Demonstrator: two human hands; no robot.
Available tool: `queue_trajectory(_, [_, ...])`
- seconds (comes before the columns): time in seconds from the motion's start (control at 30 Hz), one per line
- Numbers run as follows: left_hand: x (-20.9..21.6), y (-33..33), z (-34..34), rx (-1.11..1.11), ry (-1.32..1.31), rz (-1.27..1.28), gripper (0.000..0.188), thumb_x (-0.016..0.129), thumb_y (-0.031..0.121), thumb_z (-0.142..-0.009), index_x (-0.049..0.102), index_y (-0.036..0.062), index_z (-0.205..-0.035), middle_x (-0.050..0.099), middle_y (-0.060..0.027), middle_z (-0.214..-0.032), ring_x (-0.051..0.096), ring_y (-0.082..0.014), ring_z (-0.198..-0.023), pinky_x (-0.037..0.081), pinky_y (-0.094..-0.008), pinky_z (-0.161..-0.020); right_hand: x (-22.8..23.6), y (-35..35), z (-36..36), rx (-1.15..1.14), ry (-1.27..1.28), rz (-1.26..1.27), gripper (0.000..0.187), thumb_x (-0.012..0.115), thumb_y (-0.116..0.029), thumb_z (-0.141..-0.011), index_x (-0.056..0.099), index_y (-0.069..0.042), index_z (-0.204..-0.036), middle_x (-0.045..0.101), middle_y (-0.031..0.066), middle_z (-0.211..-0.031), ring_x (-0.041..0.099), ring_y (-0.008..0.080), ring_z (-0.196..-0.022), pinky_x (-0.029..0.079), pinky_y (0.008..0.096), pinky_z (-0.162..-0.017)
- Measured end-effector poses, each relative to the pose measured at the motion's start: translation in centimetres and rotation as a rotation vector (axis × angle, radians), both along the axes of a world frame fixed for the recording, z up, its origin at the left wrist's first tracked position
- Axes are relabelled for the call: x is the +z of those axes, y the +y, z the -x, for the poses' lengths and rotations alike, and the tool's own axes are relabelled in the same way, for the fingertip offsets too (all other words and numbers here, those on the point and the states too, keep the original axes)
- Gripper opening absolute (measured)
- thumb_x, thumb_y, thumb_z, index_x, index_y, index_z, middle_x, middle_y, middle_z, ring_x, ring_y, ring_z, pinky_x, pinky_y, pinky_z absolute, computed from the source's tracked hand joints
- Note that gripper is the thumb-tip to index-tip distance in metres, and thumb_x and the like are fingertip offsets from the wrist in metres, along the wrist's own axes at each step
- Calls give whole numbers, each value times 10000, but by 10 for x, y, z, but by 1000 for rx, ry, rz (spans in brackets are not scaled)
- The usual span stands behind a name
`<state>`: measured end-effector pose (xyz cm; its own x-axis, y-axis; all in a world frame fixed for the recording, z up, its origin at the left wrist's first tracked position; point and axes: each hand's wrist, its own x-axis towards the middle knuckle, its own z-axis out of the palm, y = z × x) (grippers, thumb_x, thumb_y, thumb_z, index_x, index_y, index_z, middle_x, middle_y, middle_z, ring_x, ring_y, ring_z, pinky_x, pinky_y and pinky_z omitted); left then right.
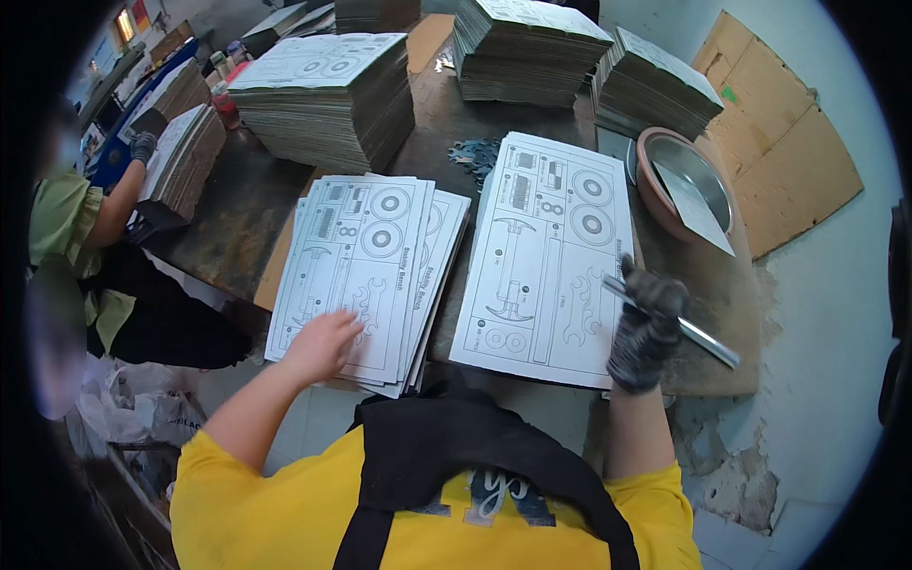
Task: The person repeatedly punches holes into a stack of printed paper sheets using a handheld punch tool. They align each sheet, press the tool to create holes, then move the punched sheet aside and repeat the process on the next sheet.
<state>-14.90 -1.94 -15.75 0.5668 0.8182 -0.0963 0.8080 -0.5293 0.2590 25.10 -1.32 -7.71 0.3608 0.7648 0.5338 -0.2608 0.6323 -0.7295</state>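
Note:
My bare left hand (pixel 323 350) is over the lower part of a fanned stack of printed sheets (pixel 328 271), fingers loosely apart, holding nothing. These sheets carry line drawings of wrenches, hammers and discs. My right hand (pixel 648 328), in a dark glove, is closed around a slim metal rod (pixel 708 342). The rod slants from upper left to lower right, its far tip over the right edge of a neater stack of similar printed sheets (pixel 532 256). Both stacks lie side by side in front of me on a dark worktable (pixel 712 375).
Tall stacks of printed board (pixel 323 114), (pixel 522 66) and another stack (pixel 655 90) stand along the back. A round basin (pixel 651 195) with a sheet in it is at right. Small dark scraps (pixel 472 157) lie between stacks. At left, a person's gloved hand (pixel 142 145) touches another stack.

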Motion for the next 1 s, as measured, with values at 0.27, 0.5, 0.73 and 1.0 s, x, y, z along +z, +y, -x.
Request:
queue_trajectory(0.27, [45, 156, -212, -411, -491, -257, 427, 595, 44, -735, 500, 34, -1151, 478, -149, -1240, 452, -292, -1156, 376, -382, -968, -55, 95, 16, 21, -123, 191, 250, 580, -283, -856, 491, -90, -725, 517, 14, -659, 500, 130, -641, 451, 380, -839])
queue_trajectory(0.5, [-3, 189, -261, -264, -444, -299, 360, 442, 92, -811, 483, 5, -1158, 458, -169, -1259, 402, -298, -1207, 295, -397, -1028, -73, 97, 14, -27, -206, 311, 259, 580, -317, -846, 523, -81, -755, 526, -11, -685, 427, 82, -591, 360, 226, -536])
queue_trajectory(0.73, [7, 187, -259, -246, -318, -243, 404, 387, 132, -852, 457, 24, -1235, 406, -147, -1334, 340, -266, -1270, 236, -367, -1073, -63, 52, 32, 94, -280, 545, 235, 600, -217, -850, 567, -24, -981, 582, 6, -826, 513, 87, -704, 429, 226, -630])
queue_trajectory(1.0, [7, 185, -262, -271, -298, -264, 389, 375, 115, -861, 466, 29, -1229, 415, -138, -1329, 341, -254, -1270, 241, -355, -1069, -45, -84, 73, 41, -730, 198, 179, 632, -118, -763, 460, -119, -713, 486, 26, -612, 522, 207, -555, 482, 411, -829])
